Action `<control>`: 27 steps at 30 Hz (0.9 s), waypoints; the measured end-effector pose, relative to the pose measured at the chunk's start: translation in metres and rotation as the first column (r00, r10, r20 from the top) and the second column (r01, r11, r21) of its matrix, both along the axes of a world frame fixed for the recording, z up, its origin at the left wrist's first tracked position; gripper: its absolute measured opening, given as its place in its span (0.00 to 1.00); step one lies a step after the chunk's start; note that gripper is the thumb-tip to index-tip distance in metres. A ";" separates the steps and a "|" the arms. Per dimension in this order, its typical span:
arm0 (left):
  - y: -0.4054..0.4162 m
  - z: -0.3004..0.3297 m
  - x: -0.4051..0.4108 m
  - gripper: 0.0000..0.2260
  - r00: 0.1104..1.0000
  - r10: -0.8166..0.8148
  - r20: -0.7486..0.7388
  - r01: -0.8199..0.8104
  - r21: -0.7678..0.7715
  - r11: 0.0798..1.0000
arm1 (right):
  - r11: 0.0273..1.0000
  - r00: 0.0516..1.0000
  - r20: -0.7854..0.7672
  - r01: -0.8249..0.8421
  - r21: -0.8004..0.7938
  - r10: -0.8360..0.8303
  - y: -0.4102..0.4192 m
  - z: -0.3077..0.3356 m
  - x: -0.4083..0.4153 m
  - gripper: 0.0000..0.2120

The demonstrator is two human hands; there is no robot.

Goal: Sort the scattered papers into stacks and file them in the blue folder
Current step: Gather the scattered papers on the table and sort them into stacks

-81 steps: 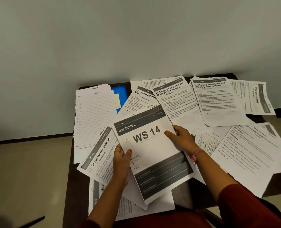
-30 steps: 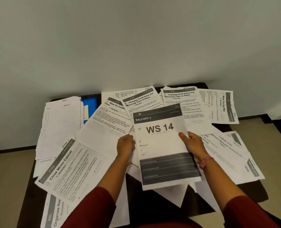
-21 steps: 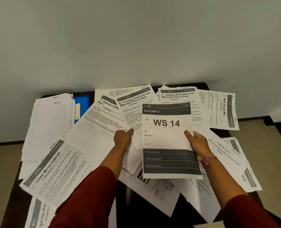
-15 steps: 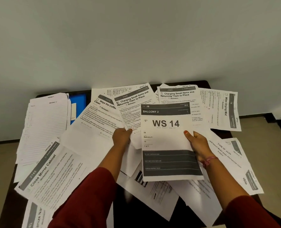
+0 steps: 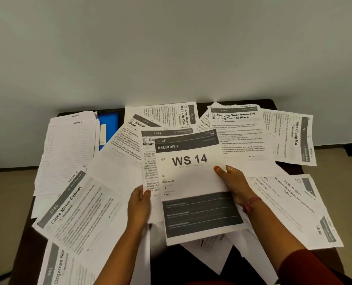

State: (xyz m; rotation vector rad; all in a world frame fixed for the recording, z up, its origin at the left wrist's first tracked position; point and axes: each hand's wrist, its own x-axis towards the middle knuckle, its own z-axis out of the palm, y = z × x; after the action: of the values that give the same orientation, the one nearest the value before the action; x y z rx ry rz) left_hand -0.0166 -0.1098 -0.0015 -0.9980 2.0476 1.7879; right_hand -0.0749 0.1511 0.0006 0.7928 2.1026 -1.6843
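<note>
Now a second sheet (image 5: 149,165), headed 2644, is up behind the WS 14 sheet (image 5: 191,177), pinched by my left hand (image 5: 139,204). Right hand (image 5: 233,183) pinches the WS 14 sheet's right edge. Far left of it lies the blue folder (image 5: 108,124), half covered.

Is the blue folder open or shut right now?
Cannot tell. Only a strip of the blue folder shows at the table's far left, with the lined stack and other sheets covering the rest.
</note>
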 end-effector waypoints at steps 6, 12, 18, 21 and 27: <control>-0.013 0.006 0.051 0.08 0.999 0.009 0.042 -0.014 0.110 0.994 | 0.997 0.997 0.036 -0.071 -0.035 0.072 -0.033 -0.007 0.026 0.15; -0.018 0.005 0.068 0.07 0.996 -0.011 0.088 -0.002 0.150 0.989 | 0.994 0.995 0.062 -0.088 0.065 0.084 -0.050 -0.011 0.044 0.16; -0.026 0.002 0.075 0.14 0.991 -0.040 0.130 0.018 0.163 0.986 | 0.984 0.992 0.112 -0.079 0.161 0.061 -0.059 -0.017 0.051 0.25; -0.028 0.000 0.075 0.12 0.989 -0.071 0.131 0.047 0.180 0.983 | 0.974 0.992 0.111 -0.089 0.206 0.067 -0.066 -0.015 0.051 0.27; -0.028 -0.005 0.076 0.09 0.981 -0.158 0.112 0.144 0.124 0.982 | 0.961 0.995 0.064 -0.087 0.263 0.073 -0.079 -0.012 0.051 0.28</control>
State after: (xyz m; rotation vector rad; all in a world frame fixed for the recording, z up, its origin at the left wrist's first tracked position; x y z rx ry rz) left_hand 0.0599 -0.1381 -0.0066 -0.8709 1.8714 1.7029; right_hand -0.0244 0.0721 -0.0115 0.8063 2.3198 -1.3423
